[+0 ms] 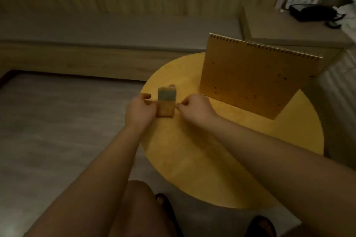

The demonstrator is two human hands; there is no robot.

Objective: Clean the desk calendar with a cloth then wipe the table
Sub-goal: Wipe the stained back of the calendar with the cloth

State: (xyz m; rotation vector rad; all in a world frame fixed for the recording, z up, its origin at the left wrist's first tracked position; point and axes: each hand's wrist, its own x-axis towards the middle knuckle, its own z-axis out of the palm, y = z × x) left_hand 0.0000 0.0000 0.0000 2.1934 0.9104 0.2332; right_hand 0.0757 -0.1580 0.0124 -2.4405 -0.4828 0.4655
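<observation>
A small folded cloth [166,103], tan with a grey-green band near its top, sits at the left edge of the round yellow wooden table [212,159]. My left hand [141,110] pinches the cloth's left side and my right hand [194,109] pinches its right side. The desk calendar [256,77] stands upright on the table's far right part, its brown cardboard back toward me and its spiral binding along the top. The calendar's printed face is hidden.
A low bench [96,32] with a grey cushion runs along the wall behind. At the right a bedside shelf [289,31] carries a black telephone [316,13] and cards. White bedding [350,11] shows at the far right. My knee and sandalled feet are below the table edge.
</observation>
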